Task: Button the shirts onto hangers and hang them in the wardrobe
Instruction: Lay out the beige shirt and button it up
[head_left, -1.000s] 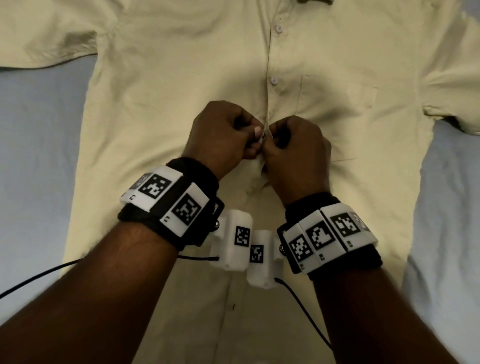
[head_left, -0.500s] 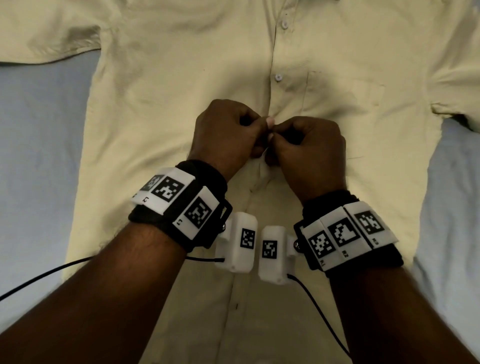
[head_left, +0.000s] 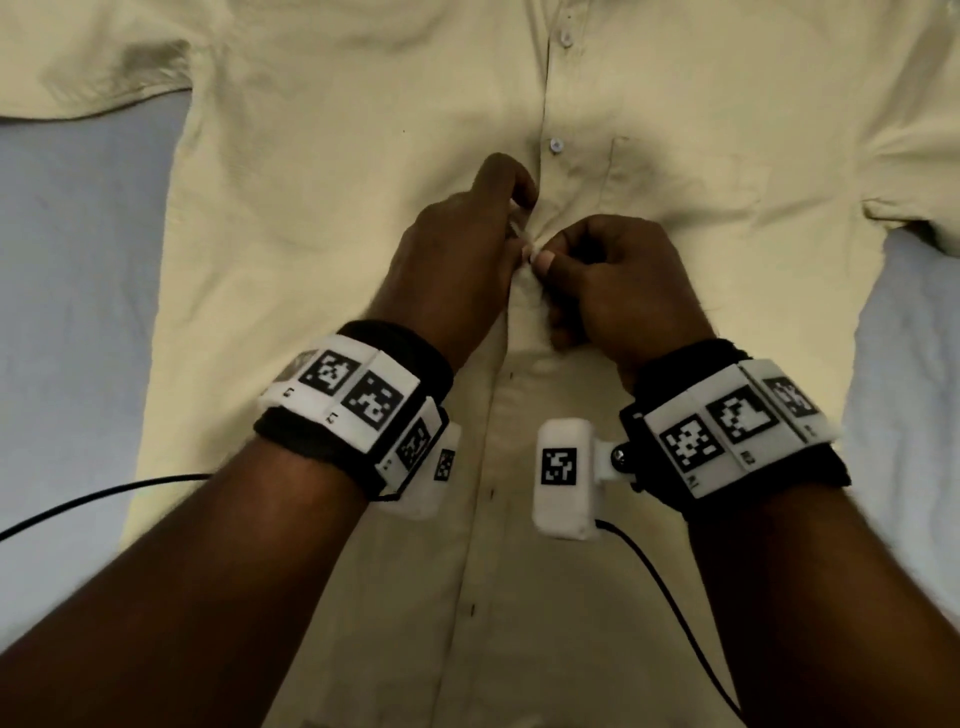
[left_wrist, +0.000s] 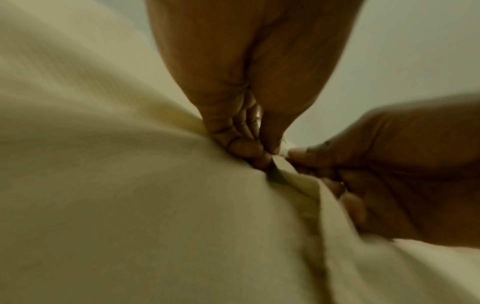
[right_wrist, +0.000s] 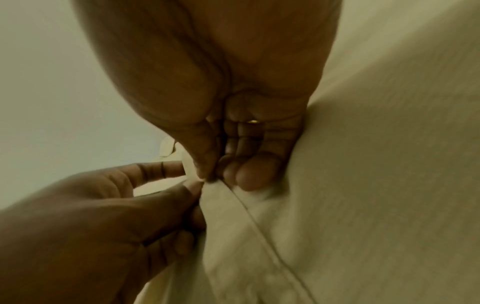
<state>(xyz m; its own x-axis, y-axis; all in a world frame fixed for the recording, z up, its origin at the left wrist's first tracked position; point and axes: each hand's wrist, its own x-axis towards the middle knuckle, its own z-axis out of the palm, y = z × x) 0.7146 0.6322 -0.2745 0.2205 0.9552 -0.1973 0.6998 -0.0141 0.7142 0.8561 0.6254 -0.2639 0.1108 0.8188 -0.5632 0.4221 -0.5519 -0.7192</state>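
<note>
A pale yellow short-sleeved shirt (head_left: 322, 218) lies flat, front up, on a light blue sheet (head_left: 67, 291). Two buttons (head_left: 556, 144) above my hands are fastened. Below my hands the placket (head_left: 488, 519) shows a row of small dark buttonholes. My left hand (head_left: 467, 254) pinches the left edge of the placket, thumb against curled fingers. My right hand (head_left: 613, 275) pinches the right edge, its thumbnail almost touching the left thumb. In the left wrist view my left hand (left_wrist: 262, 148) and the shirt (left_wrist: 130, 185) show close up; the right wrist view shows my right hand (right_wrist: 221, 172) on the cloth (right_wrist: 363, 185). The button between my fingers is hidden.
A chest pocket (head_left: 680, 192) lies right of the placket. Black cables (head_left: 104, 493) run from the wrist cameras across the sheet and shirt. The sheet shows on both sides of the shirt. No hanger or wardrobe is in view.
Both hands have stayed at the same spot on the placket. My left forefinger has lifted and stretched upward, and my wrists have drawn a little apart.
</note>
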